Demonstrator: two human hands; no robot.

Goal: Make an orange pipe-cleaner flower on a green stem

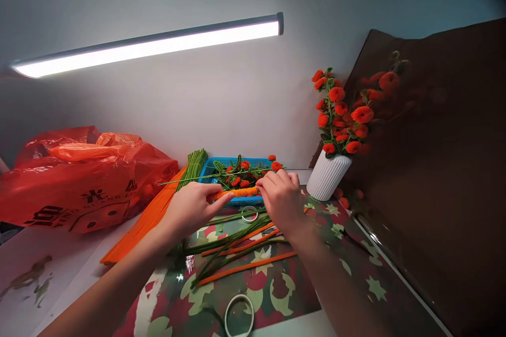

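The table (306,297), under a patterned cover, spreads in front of the blue basket (245,201). A red plastic bag (89,179) sits well to the basket's left. Between them lies an orange bundle of strips (144,221), a green bundle (193,168) just beside the basket. To the basket's right stands a white ribbed vase (329,176) of red flowers (343,110). Loose green and orange strips (247,268) lie before the basket. Just above its front edge, an orange coil (237,192) is stretched sideways: the left hand (195,205) pinches its left end, thumb against fingers; the right hand (280,195) grasps its right end. A white ring (244,217) lies just in front of the basket.
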